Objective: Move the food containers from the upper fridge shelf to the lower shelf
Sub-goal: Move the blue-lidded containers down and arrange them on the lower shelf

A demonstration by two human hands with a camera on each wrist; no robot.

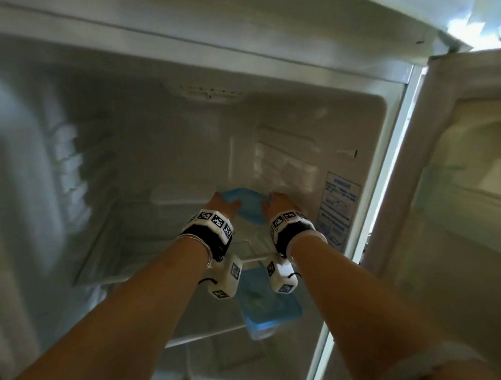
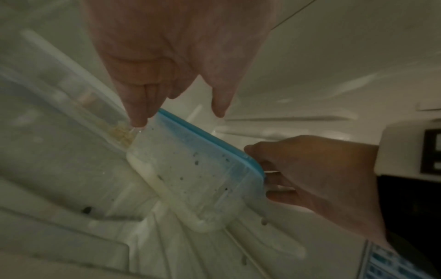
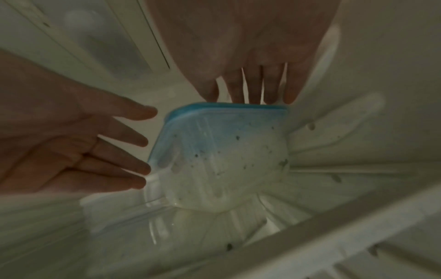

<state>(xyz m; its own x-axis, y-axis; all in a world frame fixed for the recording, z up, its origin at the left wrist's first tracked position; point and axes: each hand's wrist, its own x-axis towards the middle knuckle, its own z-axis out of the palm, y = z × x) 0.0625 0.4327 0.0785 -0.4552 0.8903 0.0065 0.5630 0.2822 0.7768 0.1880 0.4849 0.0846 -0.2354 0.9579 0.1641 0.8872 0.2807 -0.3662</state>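
A clear food container with a blue lid [image 1: 250,207] stands on the upper glass shelf [image 1: 117,253] of the open fridge. My left hand [image 1: 221,204] touches its left side with straight, spread fingers [image 3: 133,166]. My right hand [image 1: 278,203] grips the right end, thumb on the lid and fingers on the wall [image 2: 276,190]. The container [image 2: 203,169] holds pale food with dark specks [image 3: 226,160]. A second blue-lidded container [image 1: 267,307] sits on the lower shelf [image 1: 192,333], below my wrists.
The fridge's right wall carries a blue-printed label [image 1: 340,204] close to my right hand. The open door [image 1: 458,180] stands at the right. A clear bin with yellowish bits [image 2: 117,132] lies just left of the container.
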